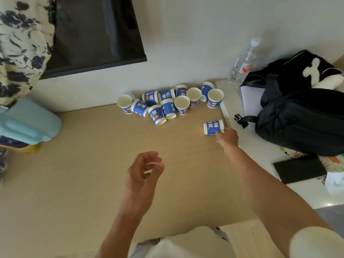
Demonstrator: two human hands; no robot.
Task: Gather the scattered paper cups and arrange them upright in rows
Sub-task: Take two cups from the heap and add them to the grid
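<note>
Several blue-and-white paper cups (pixel 168 103) are bunched at the far side of the beige table (pixel 83 164), against the wall. Some stand upright with their mouths showing, such as one at the left end (pixel 124 103) and one at the right end (pixel 215 98); others lie on their sides. One more paper cup (pixel 213 127) lies on its side apart from the bunch, near the table's right edge. My right hand (pixel 228 137) reaches to it, thumb and fingertips pinching its right end. My left hand (pixel 143 173) hovers above the table's middle, fingers loosely curled, holding nothing.
A clear water bottle (pixel 242 62) and a black backpack (pixel 301 120) sit on the white surface to the right, with a dark phone or notebook (pixel 299 170) nearer me. A light blue container (pixel 28 123) is at the left edge. A dark screen (pixel 93 34) hangs on the wall.
</note>
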